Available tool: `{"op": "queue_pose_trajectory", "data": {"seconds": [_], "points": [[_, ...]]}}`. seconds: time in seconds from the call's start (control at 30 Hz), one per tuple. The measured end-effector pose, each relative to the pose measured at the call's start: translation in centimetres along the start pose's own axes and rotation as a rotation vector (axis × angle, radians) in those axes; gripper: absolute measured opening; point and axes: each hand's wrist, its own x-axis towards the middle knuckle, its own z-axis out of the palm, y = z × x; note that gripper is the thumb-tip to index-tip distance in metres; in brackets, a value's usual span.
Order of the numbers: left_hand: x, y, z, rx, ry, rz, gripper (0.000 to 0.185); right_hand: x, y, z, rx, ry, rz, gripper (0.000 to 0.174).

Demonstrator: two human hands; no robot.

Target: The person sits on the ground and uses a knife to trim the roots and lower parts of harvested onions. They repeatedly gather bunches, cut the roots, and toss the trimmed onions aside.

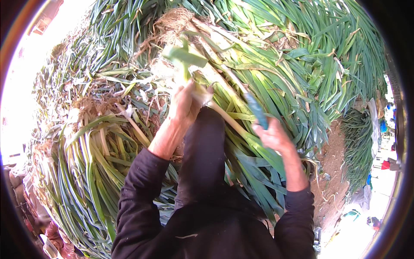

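Observation:
My left hand (186,102) is closed around something pale green, blurred by motion, with a loose green leaf (186,56) just beyond it. Beside this hand, the white stem of a leek-like plant (228,119) slopes down to the right over my dark-clothed knee; whether the hand holds it is unclear. In my right hand (271,132) is the blue-green handle (256,110) of a slim tool, perhaps a knife, whose narrow light-coloured blade or shaft (233,77) points up and left over the plants. Long stems with stringy roots (176,24) lie ahead of both hands.
Rooted leeks or large green onions (93,155) are heaped at my left. Leafy piles (339,55) rise ahead and to the right. Leaf scraps (129,77) litter the left side. Bare soil (333,174) shows at right, beside another green pile (357,149) and plastic sheeting (374,129).

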Motion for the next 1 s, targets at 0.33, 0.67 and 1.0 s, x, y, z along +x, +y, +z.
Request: {"op": "queue_pose_trajectory", "data": {"seconds": [0.33,0.67,1.0], "points": [[5.2,13.3,-1.7,0.170,0.337,0.350,0.030,6.2,3.4,7.1,-0.326,0.013,-0.144,0.031],[14.3,14.9,-8.2,0.447,0.348,0.403,0.040,7.2,2.1,6.9,-0.370,-0.070,-0.104,0.025],[13.3,-0.5,-16.1,0.883,0.427,-0.087,0.082,7.0,2.3,7.4,-0.392,-0.024,-0.161,0.030]]}}
